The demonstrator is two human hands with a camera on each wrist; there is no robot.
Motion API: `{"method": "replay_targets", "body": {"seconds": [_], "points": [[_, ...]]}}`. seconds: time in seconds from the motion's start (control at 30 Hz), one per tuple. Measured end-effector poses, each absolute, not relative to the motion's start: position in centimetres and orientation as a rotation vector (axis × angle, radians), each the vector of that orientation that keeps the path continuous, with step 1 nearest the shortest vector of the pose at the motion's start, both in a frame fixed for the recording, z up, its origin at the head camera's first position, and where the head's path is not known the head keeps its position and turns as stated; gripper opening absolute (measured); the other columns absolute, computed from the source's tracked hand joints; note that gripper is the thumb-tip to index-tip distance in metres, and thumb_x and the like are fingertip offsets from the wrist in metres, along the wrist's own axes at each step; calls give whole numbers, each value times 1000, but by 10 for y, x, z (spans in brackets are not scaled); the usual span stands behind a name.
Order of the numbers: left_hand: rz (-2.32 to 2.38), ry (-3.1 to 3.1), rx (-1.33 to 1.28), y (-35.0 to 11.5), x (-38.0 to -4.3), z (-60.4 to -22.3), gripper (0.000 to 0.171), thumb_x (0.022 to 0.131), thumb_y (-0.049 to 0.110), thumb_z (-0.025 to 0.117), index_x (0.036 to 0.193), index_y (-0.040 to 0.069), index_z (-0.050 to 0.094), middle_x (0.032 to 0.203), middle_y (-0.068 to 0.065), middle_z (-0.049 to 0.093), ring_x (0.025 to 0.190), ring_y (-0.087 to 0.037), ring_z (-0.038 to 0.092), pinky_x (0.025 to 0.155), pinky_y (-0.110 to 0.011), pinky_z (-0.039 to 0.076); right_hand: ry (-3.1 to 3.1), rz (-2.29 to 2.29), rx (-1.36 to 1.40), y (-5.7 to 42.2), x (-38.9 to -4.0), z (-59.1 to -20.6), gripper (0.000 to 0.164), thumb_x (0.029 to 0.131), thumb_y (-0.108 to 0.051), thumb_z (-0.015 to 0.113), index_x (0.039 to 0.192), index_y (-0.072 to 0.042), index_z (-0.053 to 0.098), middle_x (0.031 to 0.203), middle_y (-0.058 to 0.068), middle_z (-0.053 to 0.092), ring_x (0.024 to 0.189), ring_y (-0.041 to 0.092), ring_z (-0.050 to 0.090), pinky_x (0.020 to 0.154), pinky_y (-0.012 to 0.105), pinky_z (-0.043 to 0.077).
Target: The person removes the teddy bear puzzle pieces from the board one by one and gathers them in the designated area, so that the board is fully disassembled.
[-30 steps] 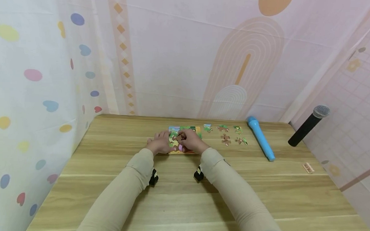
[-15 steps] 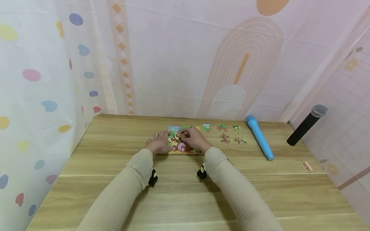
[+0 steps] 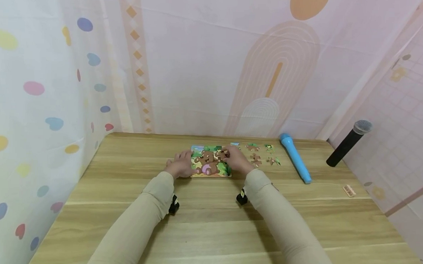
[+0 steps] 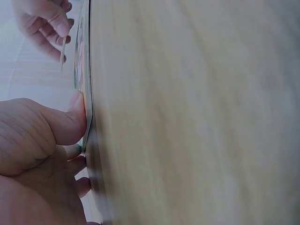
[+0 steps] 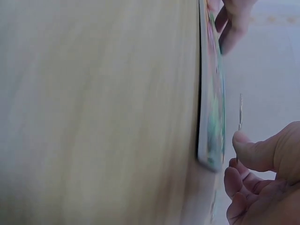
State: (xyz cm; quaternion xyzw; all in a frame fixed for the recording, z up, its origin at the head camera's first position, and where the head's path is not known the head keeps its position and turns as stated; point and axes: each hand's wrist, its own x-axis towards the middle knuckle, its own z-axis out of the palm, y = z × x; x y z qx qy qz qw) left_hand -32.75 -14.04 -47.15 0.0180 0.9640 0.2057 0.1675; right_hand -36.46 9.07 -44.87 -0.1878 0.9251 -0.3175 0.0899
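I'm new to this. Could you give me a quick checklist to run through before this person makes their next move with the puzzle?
1. Board steadied: ok. The left hand touches the left edge of the puzzle board.
2. Piece secure: ok. The right hand pinches a puzzle piece between thumb and fingers.
3. Piece clear of the board: ok. The right wrist view shows a gap.
4. Piece matches its spot: cannot tell. The wrist views show it edge-on.
5. All pieces in the board: not ok. Loose pieces lie to its right.
6. Microphones out of the way: ok. The blue microphone and black microphone are beyond the loose pieces.
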Motion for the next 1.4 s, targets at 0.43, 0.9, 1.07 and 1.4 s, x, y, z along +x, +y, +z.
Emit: {"method": "replay_targets", "body": {"seconds": [0.43, 0.9, 1.07, 1.4], "points": [[577, 2735, 53, -139, -325, -470, 88, 101, 43, 59, 163, 7, 8, 168, -17, 11, 150, -40, 14, 113, -66, 16, 2806, -896, -480, 127, -372, -452, 37, 99, 0, 61, 136, 1, 59, 130, 22, 63, 122, 38, 59, 99, 48, 50], [597, 2737, 55, -140, -325, -470, 86, 102, 42, 59, 163, 9, 9, 168, -17, 9, 150, -40, 13, 113, -66, 15, 2902, -801, -581, 143, -374, -453, 26, 99, 0, 58, 122, 10, 66, 120, 26, 66, 113, 39, 64, 91, 43, 55], [593, 2737, 53, -141, -327, -472, 87, 101, 42, 59, 164, 9, 9, 168, -17, 9, 150, -40, 14, 113, -65, 16, 2919, -810, -634, 146, -375, -454, 24, 99, 1, 59, 119, 12, 68, 115, 26, 66, 108, 39, 65, 87, 42, 57], [601, 2750, 77, -142, -328, -474, 86, 100, 43, 60, 163, 10, 11, 168, -15, 10, 149, -41, 15, 111, -67, 17, 2999, -627, -596, 137, -368, -447, 30, 95, 3, 62, 124, 3, 68, 123, 19, 67, 125, 39, 53, 108, 50, 42]]}}
